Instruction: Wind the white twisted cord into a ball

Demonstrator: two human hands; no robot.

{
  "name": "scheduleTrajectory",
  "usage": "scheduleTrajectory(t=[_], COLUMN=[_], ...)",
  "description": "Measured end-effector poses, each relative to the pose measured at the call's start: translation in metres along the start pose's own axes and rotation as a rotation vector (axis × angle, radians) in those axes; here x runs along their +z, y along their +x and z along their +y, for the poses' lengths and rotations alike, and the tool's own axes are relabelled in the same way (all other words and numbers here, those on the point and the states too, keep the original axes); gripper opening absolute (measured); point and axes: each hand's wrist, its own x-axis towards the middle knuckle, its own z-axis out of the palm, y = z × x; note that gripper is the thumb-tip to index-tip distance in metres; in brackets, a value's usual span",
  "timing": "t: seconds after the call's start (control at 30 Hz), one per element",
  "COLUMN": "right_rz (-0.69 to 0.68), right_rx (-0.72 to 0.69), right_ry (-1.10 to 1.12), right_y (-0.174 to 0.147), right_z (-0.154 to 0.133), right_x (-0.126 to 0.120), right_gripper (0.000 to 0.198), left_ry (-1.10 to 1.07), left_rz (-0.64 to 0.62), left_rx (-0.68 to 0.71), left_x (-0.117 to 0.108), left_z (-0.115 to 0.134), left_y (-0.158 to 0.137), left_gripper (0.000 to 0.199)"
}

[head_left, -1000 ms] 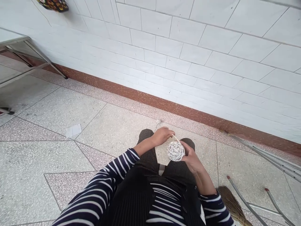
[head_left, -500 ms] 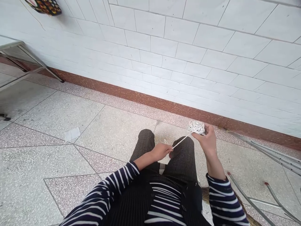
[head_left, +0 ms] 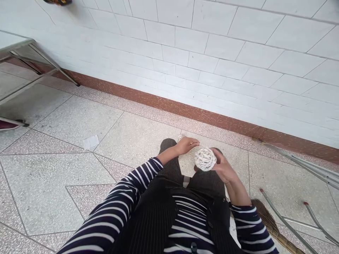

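A ball of white cord (head_left: 205,159) is held above my knees, its wound strands facing me. My right hand (head_left: 224,167) grips it from the right side, thumb and fingers around its edge. Just up and left of the ball, my left hand (head_left: 186,145) is closed in a pinch on the cord's strand. That short strand runs from my left fingertips to the top of the ball. My dark trousers lie below both hands.
A metal-framed table (head_left: 53,63) stands at the left, with part of a shoe (head_left: 10,124) beneath it. A white paper (head_left: 91,142) lies on the floor. At the right are a straw broom (head_left: 280,234), metal legs (head_left: 286,220) and folded metal poles (head_left: 304,162) near the tiled wall (head_left: 198,42).
The cord ball and my right hand have moved left and down, and the ball is turned. My left hand has risen, and the strand between my hands is shorter. The view has shifted slightly.
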Motion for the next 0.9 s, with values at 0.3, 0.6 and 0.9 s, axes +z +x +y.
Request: scheduleTrajectory(t=[0.3, 0.6, 0.9], right_rz=[0.315, 0.368, 0.296], right_rx=[-0.041, -0.228, -0.215], right_ry=[0.366, 0.263, 0.257], right_y=[-0.009, -0.005, -0.013], right_z=[-0.018, -0.038, -0.072], right_x=[-0.022, -0.021, -0.012], right_gripper=[0.063, 0.061, 0.059], left_ry=[-0.718, -0.419, 0.132], left_rz=[0.024, -0.019, -0.049], left_rx=[-0.171, -0.222, -0.124], left_x=[0.015, 0.002, 0.002], left_z=[-0.002, -0.002, -0.02], left_y=[-0.004, -0.022, -0.016], left_gripper=[0.037, 0.02, 0.025])
